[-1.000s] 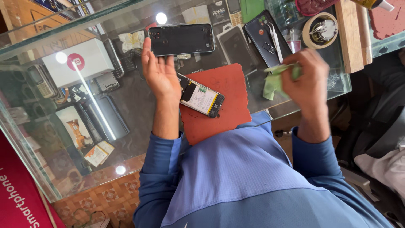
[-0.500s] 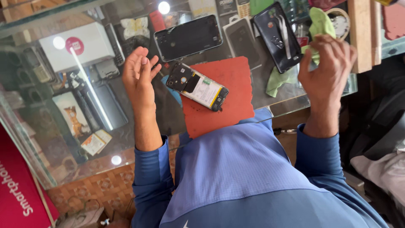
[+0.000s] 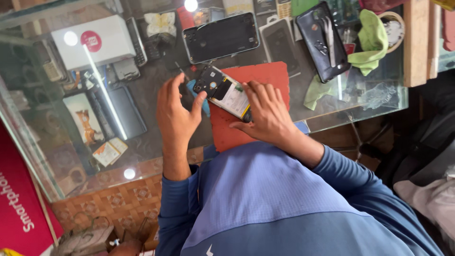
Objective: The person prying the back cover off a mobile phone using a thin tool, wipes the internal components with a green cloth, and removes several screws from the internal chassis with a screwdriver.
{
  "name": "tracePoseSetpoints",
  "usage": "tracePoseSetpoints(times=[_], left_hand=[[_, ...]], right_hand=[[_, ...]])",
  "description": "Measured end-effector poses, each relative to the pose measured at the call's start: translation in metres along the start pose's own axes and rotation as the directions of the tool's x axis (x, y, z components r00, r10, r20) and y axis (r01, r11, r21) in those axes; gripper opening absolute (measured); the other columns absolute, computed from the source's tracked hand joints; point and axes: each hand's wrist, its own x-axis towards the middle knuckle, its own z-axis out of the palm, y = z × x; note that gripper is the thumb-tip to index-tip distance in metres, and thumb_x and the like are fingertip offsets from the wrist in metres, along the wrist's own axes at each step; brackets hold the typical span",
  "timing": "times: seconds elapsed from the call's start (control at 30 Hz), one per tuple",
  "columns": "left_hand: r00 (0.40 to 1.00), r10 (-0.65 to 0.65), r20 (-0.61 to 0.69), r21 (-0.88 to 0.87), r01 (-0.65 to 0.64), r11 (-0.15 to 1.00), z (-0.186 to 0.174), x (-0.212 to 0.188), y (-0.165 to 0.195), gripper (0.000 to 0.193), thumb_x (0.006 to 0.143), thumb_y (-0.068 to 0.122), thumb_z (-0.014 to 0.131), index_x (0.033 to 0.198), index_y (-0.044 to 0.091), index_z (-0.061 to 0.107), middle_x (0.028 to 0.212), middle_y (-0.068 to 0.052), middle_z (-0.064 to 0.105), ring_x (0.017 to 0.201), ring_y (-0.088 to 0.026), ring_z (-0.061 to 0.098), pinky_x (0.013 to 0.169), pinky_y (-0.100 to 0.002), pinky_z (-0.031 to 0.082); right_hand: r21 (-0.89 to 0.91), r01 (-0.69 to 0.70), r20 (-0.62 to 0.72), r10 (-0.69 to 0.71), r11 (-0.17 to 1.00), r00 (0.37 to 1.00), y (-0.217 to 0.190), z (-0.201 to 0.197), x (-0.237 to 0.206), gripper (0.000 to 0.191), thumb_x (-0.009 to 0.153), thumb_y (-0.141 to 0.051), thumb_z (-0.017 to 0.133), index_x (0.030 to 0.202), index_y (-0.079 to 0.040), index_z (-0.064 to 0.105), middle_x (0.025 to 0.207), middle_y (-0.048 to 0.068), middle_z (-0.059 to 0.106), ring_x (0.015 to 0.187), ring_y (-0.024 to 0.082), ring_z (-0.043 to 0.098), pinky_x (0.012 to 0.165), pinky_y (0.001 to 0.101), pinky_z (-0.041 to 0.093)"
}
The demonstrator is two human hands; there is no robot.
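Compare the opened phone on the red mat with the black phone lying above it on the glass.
The opened phone shows its battery and board; the black phone shows only a dark shell. The opened one lies tilted under both hands; the black one lies nearly level, untouched. Both lie flat.

phone repair shop, glass display worktop (image 3: pixel 142 142) with handsets and boxes under it, opened phone (image 3: pixel 225 92) on red mat (image 3: pixel 265 78), detached back cover (image 3: pixel 221 37), tweezers on black case (image 3: pixel 321 40), cleaning cloth (image 3: pixel 372 42)
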Motion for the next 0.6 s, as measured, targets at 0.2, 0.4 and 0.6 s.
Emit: tracePoseSetpoints(times=[0.2, 0.4, 0.6], left_hand=[[0.989, -0.090, 0.115, 0.014, 0.089, 0.996, 0.014, -0.006, 0.014, 0.068, 0.081, 0.039, 0.092, 0.133, 0.005, 0.062, 0.101, -0.005, 0.068, 0.087, -0.022, 0.060, 0.079, -0.038, 0.052], [0.947, -0.069, 0.315, -0.047, 0.088, 0.995, 0.018, -0.008, 0.028, 0.086, 0.064, 0.055, 0.094, 0.130, 0.009, 0.063, 0.100, -0.002, 0.067, 0.099, -0.022, 0.063, 0.091, -0.039, 0.051], [0.931, 0.222, 0.289, -0.019, -0.227, 0.974, 0.035, -0.006, 0.039, 0.097, 0.064, 0.052, 0.092, 0.140, 0.005, 0.055, 0.138, -0.010, 0.059, 0.128, -0.033, 0.047, 0.112, -0.052, 0.033]], right_hand=[[0.106, 0.049, 0.057, -0.056, 0.993, 0.997, 0.023, -0.006, -0.004, 0.087, 0.075, -0.030, 0.086, 0.144, 0.007, 0.048, 0.135, 0.024, 0.053, 0.122, 0.039, 0.052, 0.103, 0.0486, 0.044], [0.130, 0.088, 0.185, -0.111, 0.988, 0.976, 0.067, -0.047, -0.001, 0.084, 0.064, -0.021, 0.083, 0.139, 0.000, 0.051, 0.129, 0.016, 0.057, 0.122, 0.037, 0.052, 0.106, 0.0496, 0.044], [0.098, 0.108, -0.023, -0.106, 0.989, 0.994, 0.104, -0.082, -0.015, 0.070, 0.072, -0.024, 0.090, 0.130, -0.002, 0.057, 0.136, 0.014, 0.063, 0.127, 0.034, 0.056, 0.107, 0.0467, 0.045]])
